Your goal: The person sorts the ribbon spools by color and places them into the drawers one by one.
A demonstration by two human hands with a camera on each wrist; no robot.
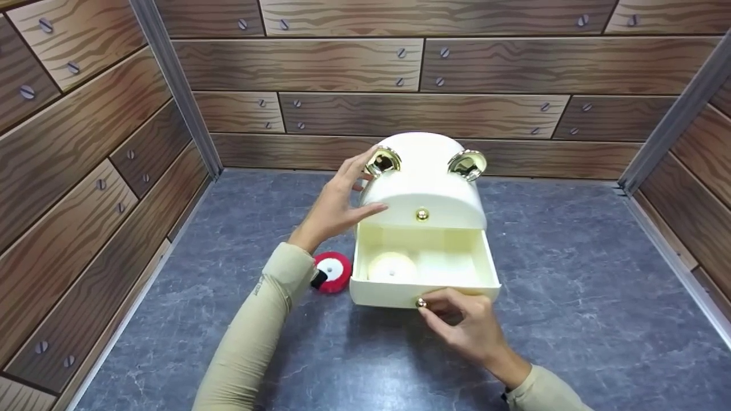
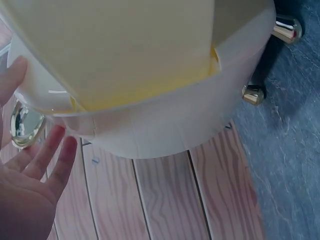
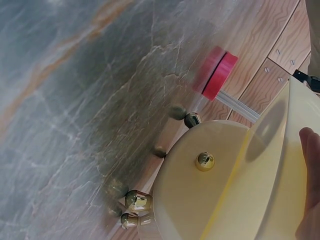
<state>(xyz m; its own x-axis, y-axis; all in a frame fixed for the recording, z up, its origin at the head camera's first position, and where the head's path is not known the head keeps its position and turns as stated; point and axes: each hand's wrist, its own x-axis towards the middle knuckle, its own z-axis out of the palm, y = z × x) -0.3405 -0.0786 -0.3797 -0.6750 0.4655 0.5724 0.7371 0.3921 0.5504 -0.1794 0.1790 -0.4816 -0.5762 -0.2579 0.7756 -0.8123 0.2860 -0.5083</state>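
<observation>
A cream dresser-like box point(image 1: 422, 182) has two gold ear-shaped pieces, the left ear point(image 1: 384, 161) and the right ear point(image 1: 467, 165). Its lower drawer point(image 1: 425, 295) is pulled out toward me, and a round white disc point(image 1: 392, 267) lies inside at the left. My right hand point(image 1: 471, 325) pinches the drawer's gold knob point(image 1: 421, 303) between thumb and fingers. Up at the box's left side, my left hand point(image 1: 337, 200) has its fingers extended by the left ear, thumb near the upper front. The left wrist view shows these spread fingertips point(image 2: 70, 145) close beside the box's side.
On the surface left of the drawer lies a red round thing point(image 1: 341, 279) with a white centre and a black strap. A second gold knob point(image 1: 422, 214) sits on the upper front. Wood-patterned walls point(image 1: 308, 63) enclose the dark marbled tabletop point(image 1: 582, 274) on three sides.
</observation>
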